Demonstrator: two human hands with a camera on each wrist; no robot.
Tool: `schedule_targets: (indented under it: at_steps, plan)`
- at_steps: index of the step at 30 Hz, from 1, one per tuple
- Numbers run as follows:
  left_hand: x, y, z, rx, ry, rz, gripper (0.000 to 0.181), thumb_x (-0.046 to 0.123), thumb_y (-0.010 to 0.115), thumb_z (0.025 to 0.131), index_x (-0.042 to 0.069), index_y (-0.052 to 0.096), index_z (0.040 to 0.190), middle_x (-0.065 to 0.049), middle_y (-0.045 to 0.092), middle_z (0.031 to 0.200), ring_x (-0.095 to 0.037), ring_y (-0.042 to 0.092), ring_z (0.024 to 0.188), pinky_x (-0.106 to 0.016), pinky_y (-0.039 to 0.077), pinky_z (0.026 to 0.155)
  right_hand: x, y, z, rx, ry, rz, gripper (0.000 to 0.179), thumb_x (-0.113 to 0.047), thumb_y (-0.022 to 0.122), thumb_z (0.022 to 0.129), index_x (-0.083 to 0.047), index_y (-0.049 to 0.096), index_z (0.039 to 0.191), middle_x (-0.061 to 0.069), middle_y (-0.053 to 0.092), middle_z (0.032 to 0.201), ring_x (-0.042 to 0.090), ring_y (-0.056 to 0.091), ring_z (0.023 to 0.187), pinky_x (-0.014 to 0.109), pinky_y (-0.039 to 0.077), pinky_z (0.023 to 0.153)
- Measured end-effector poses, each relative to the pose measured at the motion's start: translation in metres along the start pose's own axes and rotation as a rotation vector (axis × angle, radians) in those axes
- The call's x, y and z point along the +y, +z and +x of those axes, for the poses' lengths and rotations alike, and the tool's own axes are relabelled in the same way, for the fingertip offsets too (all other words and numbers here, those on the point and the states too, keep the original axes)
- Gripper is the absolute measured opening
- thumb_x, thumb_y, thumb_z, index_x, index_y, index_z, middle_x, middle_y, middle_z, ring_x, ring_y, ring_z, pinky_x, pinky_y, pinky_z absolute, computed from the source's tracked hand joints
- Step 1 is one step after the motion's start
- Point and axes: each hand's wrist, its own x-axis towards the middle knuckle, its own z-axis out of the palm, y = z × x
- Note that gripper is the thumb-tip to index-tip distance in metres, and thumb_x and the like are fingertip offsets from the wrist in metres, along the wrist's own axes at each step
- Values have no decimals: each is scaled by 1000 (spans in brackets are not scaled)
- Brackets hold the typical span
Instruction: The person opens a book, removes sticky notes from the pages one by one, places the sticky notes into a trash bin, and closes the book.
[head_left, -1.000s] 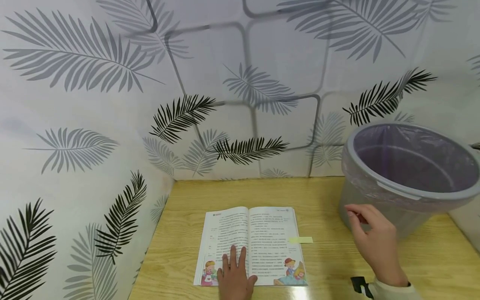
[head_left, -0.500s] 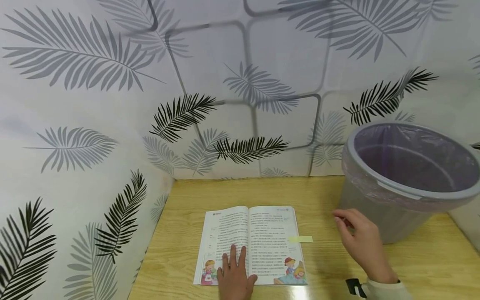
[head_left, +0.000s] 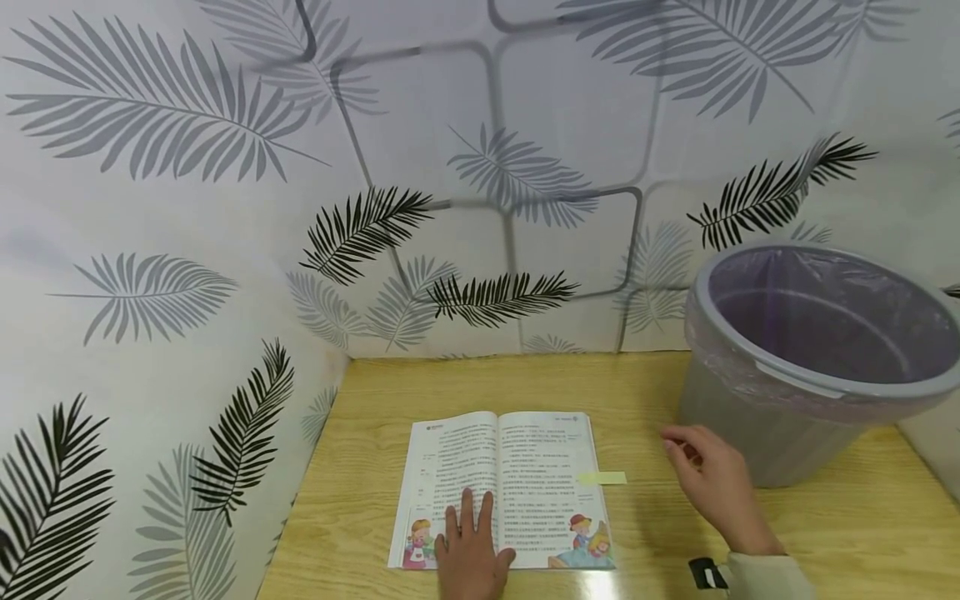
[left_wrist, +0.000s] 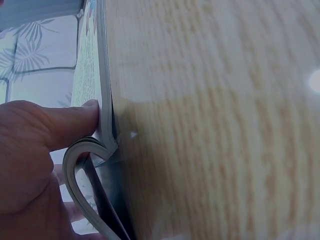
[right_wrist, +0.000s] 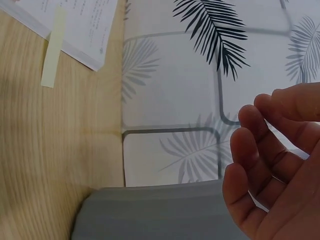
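Observation:
An open book [head_left: 547, 500] with printed text and coloured cartoon corners lies on the wooden table. My left hand [head_left: 472, 554] rests on its lower middle with the fingers spread. In the left wrist view, the thumb [left_wrist: 75, 120] lies on the page near the bottom edge, and the curved pages [left_wrist: 75, 165] show beside it. A pale yellow paper strip [head_left: 613, 477] sticks out from the right page. My right hand [head_left: 716, 487] hovers right of the book, its fingers loosely curled. The right wrist view shows these fingers [right_wrist: 245, 150] holding nothing.
A large grey bin [head_left: 735, 425] with a clear purplish liner stands on the table at the right, just behind my right hand. A leaf-patterned covering [head_left: 465, 250] rises behind the table [head_left: 360, 467] and along its left side.
My right hand has moved left and slightly down, away from the bin's front toward the book. The left hand and the book have stayed in place.

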Motion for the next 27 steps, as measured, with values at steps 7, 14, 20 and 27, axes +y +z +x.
schedule_targets:
  at_steps: [7, 14, 20, 27]
  plan:
    - [1, -2, 0, 1, 5, -13, 85, 43, 77, 83, 22, 34, 154, -10, 23, 165, -46, 26, 148, -72, 27, 111, 3, 9, -2, -64, 49, 40, 15, -7, 66, 93, -7, 73, 107, 3, 71, 93, -10, 52, 76, 20, 51, 64]
    - [0, -2, -2, 11, 7, -5, 85, 42, 77, 82, 21, 35, 153, -11, 24, 164, -46, 26, 148, -71, 27, 112, 0, 25, -1, -151, 45, 63, 15, -8, 65, 95, -8, 73, 108, 6, 72, 102, 3, 58, 78, 22, 52, 66]
    - [1, -4, -4, 21, 15, -23, 85, 41, 77, 82, 20, 35, 153, -12, 25, 164, -47, 27, 147, -72, 27, 111, -3, 44, 1, -236, 39, 50, 14, -9, 66, 95, -10, 73, 106, 5, 71, 103, 12, 62, 82, 25, 52, 68]
    - [0, -4, -3, 10, 27, -21, 85, 41, 76, 83, 19, 34, 154, -13, 23, 164, -48, 25, 148, -72, 26, 111, -3, 55, 2, -274, 52, 40, 14, -9, 66, 94, -8, 73, 106, 8, 70, 102, 14, 61, 83, 26, 50, 68]
